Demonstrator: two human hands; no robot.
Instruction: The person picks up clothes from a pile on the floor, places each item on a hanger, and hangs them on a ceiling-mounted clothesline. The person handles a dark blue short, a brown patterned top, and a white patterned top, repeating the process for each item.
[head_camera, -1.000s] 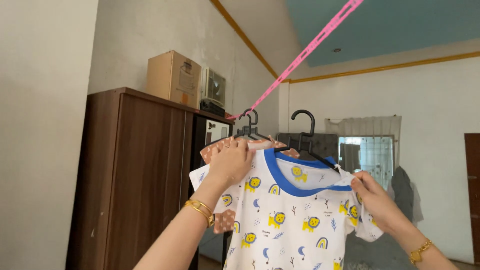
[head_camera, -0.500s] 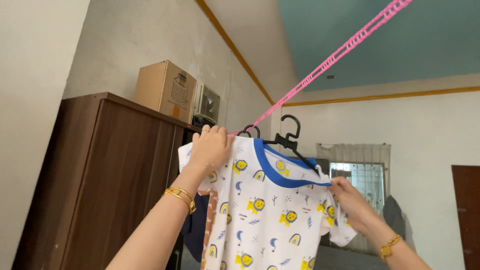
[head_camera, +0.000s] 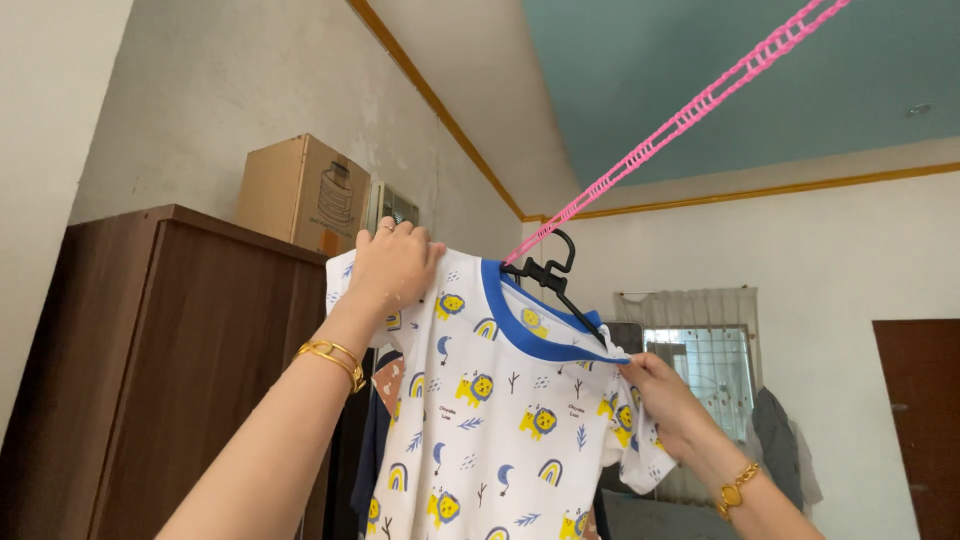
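Note:
A small white shirt (head_camera: 500, 420) with yellow lions, rainbows and a blue collar hangs on a black hanger (head_camera: 545, 275). The hanger's hook sits right at the pink clothesline (head_camera: 680, 120) that runs up to the right. My left hand (head_camera: 390, 265) grips the shirt's left shoulder, raised high. My right hand (head_camera: 660, 395) pinches the right shoulder and sleeve, lower down. Behind the shirt hang other garments (head_camera: 385, 400), mostly hidden, one brown with white marks.
A dark wooden wardrobe (head_camera: 170, 370) stands at the left with a cardboard box (head_camera: 300, 195) on top. A window with a curtain (head_camera: 700, 345) is in the back wall, clothes hang beside it, and a brown door (head_camera: 915, 420) is at the far right.
Both hands have lifted the shirt and hanger up and leftward to the pink line. The hook has reached the line, and the shirt now covers the hangers behind it.

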